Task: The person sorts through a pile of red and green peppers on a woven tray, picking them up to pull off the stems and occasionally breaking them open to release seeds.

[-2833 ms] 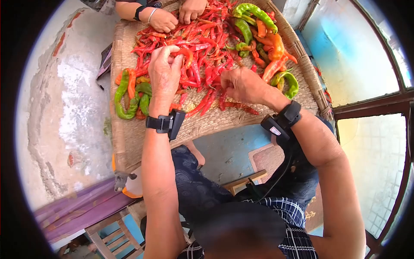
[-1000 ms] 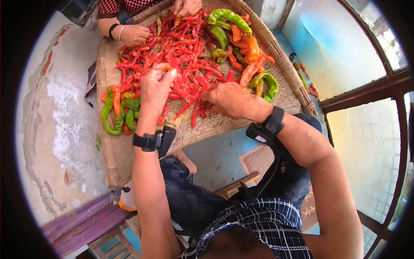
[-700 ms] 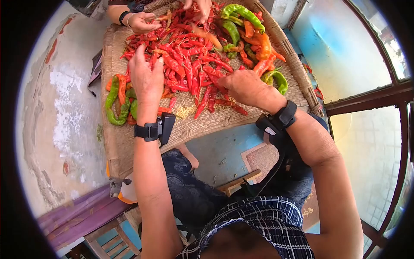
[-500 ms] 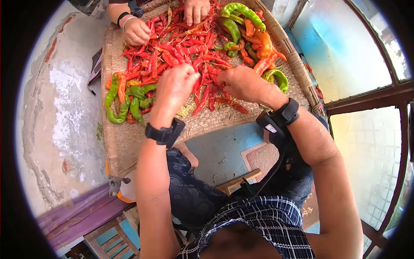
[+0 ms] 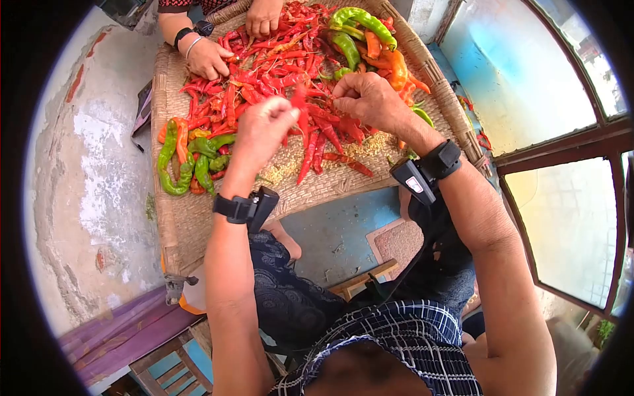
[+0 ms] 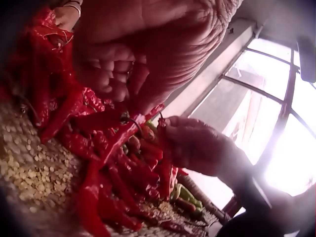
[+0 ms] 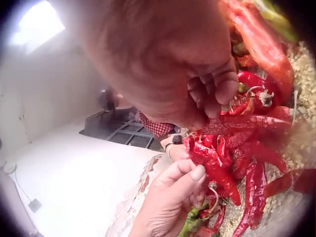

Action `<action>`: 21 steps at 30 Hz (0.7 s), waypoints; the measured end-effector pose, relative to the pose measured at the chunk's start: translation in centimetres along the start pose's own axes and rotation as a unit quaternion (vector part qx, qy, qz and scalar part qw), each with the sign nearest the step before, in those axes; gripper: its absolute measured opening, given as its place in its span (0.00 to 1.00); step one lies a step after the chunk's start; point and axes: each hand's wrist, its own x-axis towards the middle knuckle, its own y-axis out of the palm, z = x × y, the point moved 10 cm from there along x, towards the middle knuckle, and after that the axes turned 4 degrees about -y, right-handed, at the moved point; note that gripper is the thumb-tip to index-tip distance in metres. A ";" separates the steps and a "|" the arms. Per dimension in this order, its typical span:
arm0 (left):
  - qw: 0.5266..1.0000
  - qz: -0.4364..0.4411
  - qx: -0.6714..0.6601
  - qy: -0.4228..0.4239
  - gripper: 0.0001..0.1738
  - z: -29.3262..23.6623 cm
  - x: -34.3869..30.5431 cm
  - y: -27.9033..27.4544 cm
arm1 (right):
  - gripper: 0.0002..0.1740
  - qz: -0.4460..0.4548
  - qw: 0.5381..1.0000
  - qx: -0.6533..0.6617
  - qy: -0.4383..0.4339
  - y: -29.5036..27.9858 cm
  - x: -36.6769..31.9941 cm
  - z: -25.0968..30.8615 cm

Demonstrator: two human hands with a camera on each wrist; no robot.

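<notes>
Several green and orange peppers (image 5: 173, 157) lie leftmost on the woven tray (image 5: 191, 228); my left hand (image 5: 263, 131) has its grip clamped on a red chili (image 7: 219, 177) over the red heap (image 5: 277, 72); rightward, my right hand (image 5: 374, 100) pinches another chili (image 6: 165, 150).

we get motion blur on the red pepper (image 5: 299, 97) at the left hand (image 5: 264, 129), head view. right hand (image 5: 373, 102) hides part of its chilli (image 6: 166, 173). patterned sleeve (image 5: 175, 6) cut by top edge. left-wrist window (image 6: 291, 158) blown out, we can't read it.

R grip (image 5: 373, 100) farther fwd now; more seeds (image 5: 374, 146) visible.
</notes>
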 end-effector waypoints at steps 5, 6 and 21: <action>0.981 -0.096 -0.159 -0.054 0.08 1.6 0.6 -5.4 | 0.06 0.012 1.000 0.004 0.020 0.1 -0.2 0.1; 0.981 -0.097 -0.161 -0.052 0.08 1.7 0.6 -5.6 | 0.06 0.017 0.999 0.003 0.037 0.2 -0.3 0.0; 0.998 0.041 -0.046 0.026 0.15 -2.0 -0.9 3.3 | 0.05 0.003 0.955 0.288 0.071 1.2 0.1 0.4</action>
